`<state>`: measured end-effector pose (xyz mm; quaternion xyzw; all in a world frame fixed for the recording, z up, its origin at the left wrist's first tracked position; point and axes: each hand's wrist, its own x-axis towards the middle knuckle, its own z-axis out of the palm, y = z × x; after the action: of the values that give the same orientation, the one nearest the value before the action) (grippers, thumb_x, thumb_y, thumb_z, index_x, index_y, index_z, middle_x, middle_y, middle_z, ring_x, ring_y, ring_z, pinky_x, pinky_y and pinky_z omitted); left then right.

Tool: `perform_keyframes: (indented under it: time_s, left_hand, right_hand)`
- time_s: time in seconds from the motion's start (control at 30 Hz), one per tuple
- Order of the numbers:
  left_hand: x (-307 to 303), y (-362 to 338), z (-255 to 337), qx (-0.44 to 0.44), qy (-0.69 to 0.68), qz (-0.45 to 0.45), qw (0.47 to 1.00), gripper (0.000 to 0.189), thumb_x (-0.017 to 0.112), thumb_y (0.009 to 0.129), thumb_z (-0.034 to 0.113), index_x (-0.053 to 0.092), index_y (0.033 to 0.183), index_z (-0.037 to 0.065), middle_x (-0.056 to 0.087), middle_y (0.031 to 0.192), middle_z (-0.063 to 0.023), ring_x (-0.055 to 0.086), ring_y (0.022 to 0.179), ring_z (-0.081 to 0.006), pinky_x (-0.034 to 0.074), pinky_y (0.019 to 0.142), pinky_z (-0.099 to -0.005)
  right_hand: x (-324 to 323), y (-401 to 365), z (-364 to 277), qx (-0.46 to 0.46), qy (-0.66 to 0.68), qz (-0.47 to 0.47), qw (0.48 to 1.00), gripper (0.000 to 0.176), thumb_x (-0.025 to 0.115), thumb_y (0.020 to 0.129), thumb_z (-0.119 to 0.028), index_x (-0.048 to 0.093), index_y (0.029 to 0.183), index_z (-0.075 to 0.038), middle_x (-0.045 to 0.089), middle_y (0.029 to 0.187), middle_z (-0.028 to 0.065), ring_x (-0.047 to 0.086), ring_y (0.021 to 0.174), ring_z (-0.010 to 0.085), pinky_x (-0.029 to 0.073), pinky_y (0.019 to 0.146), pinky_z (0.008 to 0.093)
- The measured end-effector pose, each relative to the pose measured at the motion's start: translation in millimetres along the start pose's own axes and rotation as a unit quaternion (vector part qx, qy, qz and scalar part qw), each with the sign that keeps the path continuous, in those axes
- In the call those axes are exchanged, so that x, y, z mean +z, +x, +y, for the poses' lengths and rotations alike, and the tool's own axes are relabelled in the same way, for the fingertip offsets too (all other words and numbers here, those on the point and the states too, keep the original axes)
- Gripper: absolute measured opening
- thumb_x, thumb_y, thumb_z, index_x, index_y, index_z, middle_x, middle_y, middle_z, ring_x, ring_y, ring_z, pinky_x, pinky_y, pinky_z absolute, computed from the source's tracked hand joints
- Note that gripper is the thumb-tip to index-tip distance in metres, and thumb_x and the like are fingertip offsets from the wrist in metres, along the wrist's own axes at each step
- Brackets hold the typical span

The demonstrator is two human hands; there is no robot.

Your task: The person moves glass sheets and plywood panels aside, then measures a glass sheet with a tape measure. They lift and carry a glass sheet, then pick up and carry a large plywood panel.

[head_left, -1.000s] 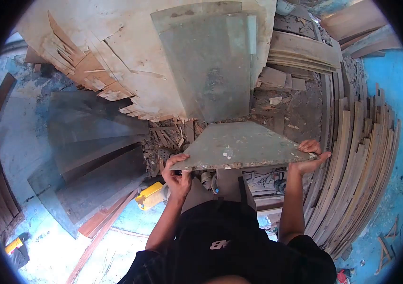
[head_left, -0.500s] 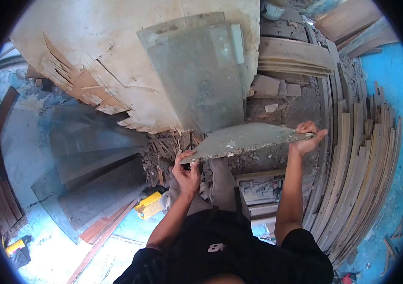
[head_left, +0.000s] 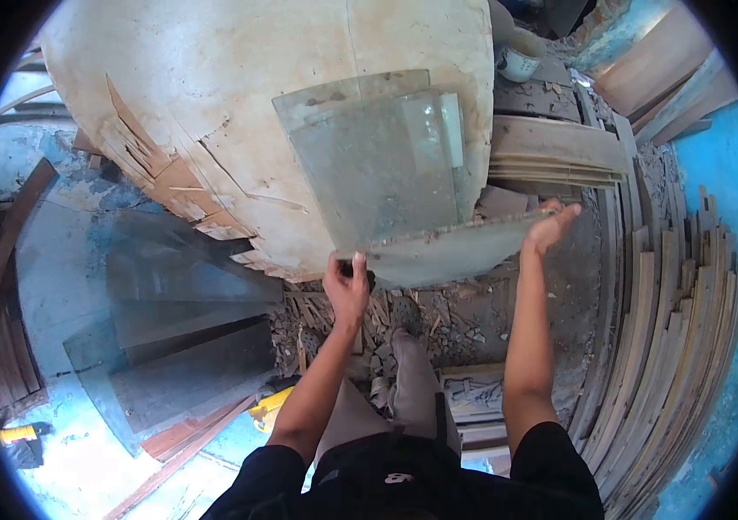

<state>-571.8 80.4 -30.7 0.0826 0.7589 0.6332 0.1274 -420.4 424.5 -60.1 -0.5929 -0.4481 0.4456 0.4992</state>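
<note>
The left hand (head_left: 347, 290) grips one end of a flat glass sheet (head_left: 464, 253) and the right hand (head_left: 551, 227) holds the other end, so the sheet hangs in the air between them, tipped up. I think it is lifted but not yet put down. It is thin, dusty and grey-green, with rough edges. Just past the hands, more glass sheets (head_left: 369, 156) lean on a big, pale, cracked board (head_left: 239, 95). Right of the right hand stand long wood strips (head_left: 681, 329)

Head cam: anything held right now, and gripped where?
A dusty glass pane, in both hands: left hand grips its left end, right hand its right end, both at the edge.
</note>
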Motion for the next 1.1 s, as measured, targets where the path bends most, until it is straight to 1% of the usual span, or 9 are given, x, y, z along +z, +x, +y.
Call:
perform_keyframes:
  time_s: [0.07,0.13,0.33,0.4,0.5,0.63,0.7,0.83,1.1]
  left_hand:
    - [14,36,8,0.004,0.028,-0.011,1.0,0.035,0.069,0.099,0.03,0.063,0.104,-0.004,0.069,0.089,-0.0087,0.058,0.083,-0.0135,0.048,0.079,-0.0301]
    - [22,83,-7,0.001,0.09,-0.015,0.996,0.036,0.068,0.1,0.033,0.063,0.098,-0.003,0.067,0.087,-0.0071,0.056,0.082,-0.0121,0.047,0.076,-0.0292]
    - [51,191,-29,-0.007,0.149,-0.013,0.989,0.053,0.067,0.097,0.05,0.064,0.091,-0.003,0.066,0.085,-0.0103,0.057,0.082,-0.0159,0.048,0.077,-0.0322]
    - [60,214,-36,-0.022,0.174,-0.011,0.984,0.058,0.066,0.096,0.055,0.065,0.092,-0.003,0.068,0.088,-0.0124,0.06,0.084,-0.0185,0.049,0.08,-0.034]
    - [73,244,-42,-0.034,0.137,-0.017,0.99,0.075,0.068,0.091,0.062,0.064,0.117,-0.007,0.071,0.105,-0.0188,0.067,0.099,-0.027,0.05,0.09,-0.0364]
    - [87,272,-61,-0.01,0.206,0.007,0.979,0.079,0.067,0.09,0.064,0.061,0.125,-0.007,0.071,0.11,-0.0219,0.068,0.106,-0.0307,0.051,0.094,-0.0386]
    - [84,281,-67,0.016,0.282,-0.019,0.959,0.078,0.062,0.091,0.066,0.063,0.126,-0.003,0.069,0.119,-0.0253,0.065,0.116,-0.0395,0.049,0.099,-0.0452]
    - [76,294,-60,0.053,0.385,-0.078,0.918,0.077,0.062,0.091,0.063,0.061,0.133,-0.002,0.068,0.125,-0.0248,0.064,0.119,-0.04,0.049,0.1,-0.046]
    - [85,268,-52,0.063,0.362,-0.036,0.929,0.082,0.068,0.09,0.056,0.052,0.143,-0.004,0.062,0.135,-0.0265,0.06,0.128,-0.0391,0.045,0.107,-0.0425]
  right_hand:
    - [36,14,-7,-0.021,-0.05,0.045,0.997,0.085,0.018,0.107,-0.063,0.067,0.082,0.002,0.067,0.087,0.0194,0.061,0.085,0.0379,0.047,0.084,0.0471]
    - [76,4,-39,-0.009,-0.101,0.025,0.995,0.091,0.019,0.106,-0.064,0.067,0.111,0.013,0.067,0.114,0.0335,0.06,0.113,0.0494,0.044,0.101,0.0526]
    - [174,52,-15,0.007,-0.204,-0.069,0.977,0.094,0.015,0.105,-0.063,0.067,0.109,0.016,0.062,0.118,0.0409,0.055,0.119,0.0572,0.042,0.104,0.0573]
    - [195,72,0,-0.043,-0.214,-0.094,0.971,0.094,0.013,0.105,-0.062,0.07,0.106,0.013,0.064,0.116,0.0402,0.056,0.118,0.057,0.042,0.103,0.0588]
    - [217,87,5,0.009,-0.244,-0.153,0.958,0.093,0.015,0.104,-0.064,0.068,0.117,0.011,0.062,0.124,0.0387,0.054,0.125,0.0538,0.04,0.108,0.0558]
    - [232,96,0,0.019,-0.237,-0.206,0.949,0.087,0.022,0.103,-0.065,0.061,0.133,0.007,0.056,0.139,0.0335,0.048,0.136,0.0477,0.036,0.115,0.0499]
    - [236,101,4,0.033,-0.235,-0.212,0.948,0.085,0.025,0.103,-0.064,0.058,0.136,0.006,0.054,0.143,0.0319,0.046,0.139,0.0461,0.034,0.116,0.0483]
    - [247,118,29,-0.004,-0.219,-0.249,0.943,0.079,0.029,0.103,-0.06,0.062,0.133,0.004,0.056,0.141,0.0311,0.049,0.137,0.046,0.036,0.115,0.0486]
    - [260,121,28,-0.012,-0.264,-0.269,0.926,0.073,0.031,0.102,-0.056,0.066,0.129,0.002,0.059,0.137,0.0294,0.053,0.133,0.0459,0.04,0.112,0.0485]
